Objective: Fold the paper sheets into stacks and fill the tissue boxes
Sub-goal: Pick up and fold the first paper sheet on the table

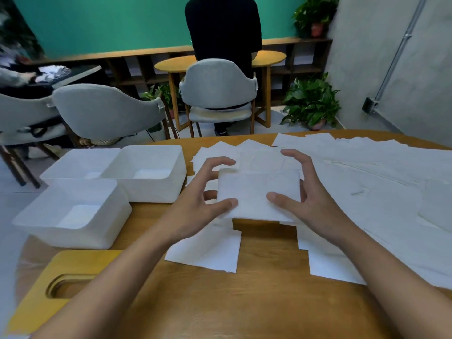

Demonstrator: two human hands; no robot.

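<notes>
A folded stack of white paper sheets [256,192] is held a little above the wooden table [244,302] at its middle. My left hand [198,204] grips the stack's left end, thumb on top near the front edge, fingers curled over the far corner. My right hand [310,199] grips the right end the same way. Three white tissue boxes stand open to the left: one at the front [49,223], one behind it [71,165], one to the right of that [159,189]. Each shows white paper at its bottom.
Loose white sheets [379,187] cover the table's right side, and more lie under and behind the stack [210,253]. A yellow wooden lid with an oval slot [49,272] lies at the front left. Grey chairs, a seated person and plants stand beyond the table.
</notes>
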